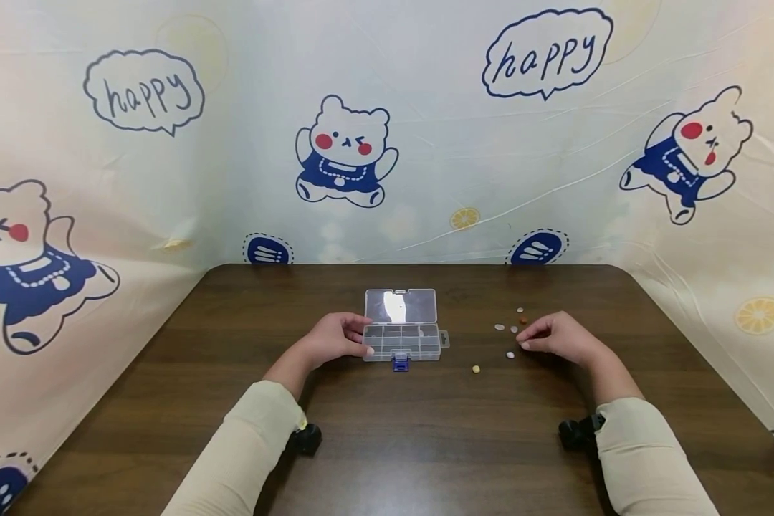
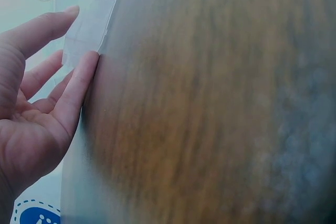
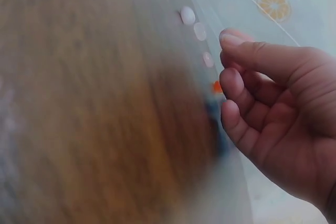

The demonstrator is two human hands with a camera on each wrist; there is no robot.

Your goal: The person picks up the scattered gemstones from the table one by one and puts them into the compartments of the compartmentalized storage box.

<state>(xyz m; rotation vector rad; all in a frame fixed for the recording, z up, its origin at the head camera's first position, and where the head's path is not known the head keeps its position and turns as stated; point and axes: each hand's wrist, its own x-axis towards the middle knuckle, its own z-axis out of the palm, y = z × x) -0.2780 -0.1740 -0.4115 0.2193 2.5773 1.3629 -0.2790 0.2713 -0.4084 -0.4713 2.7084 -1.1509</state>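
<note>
A clear plastic compartment box lies with its lid raised and its blue latch toward me. My left hand holds the box's left side, thumb at the front corner and fingers farther back. In the left wrist view, fingertips touch the box's edge. My right hand is low over the table beside small pebbles, thumb and index fingertips together. Whether a pebble is between them is hidden. Near it are a white pebble, an orange-brown pebble and several pale ones.
A yellowish pebble lies between the box and my right hand. The brown wooden table meets a printed cloth backdrop at its far edge. A dark camera is strapped to each wrist.
</note>
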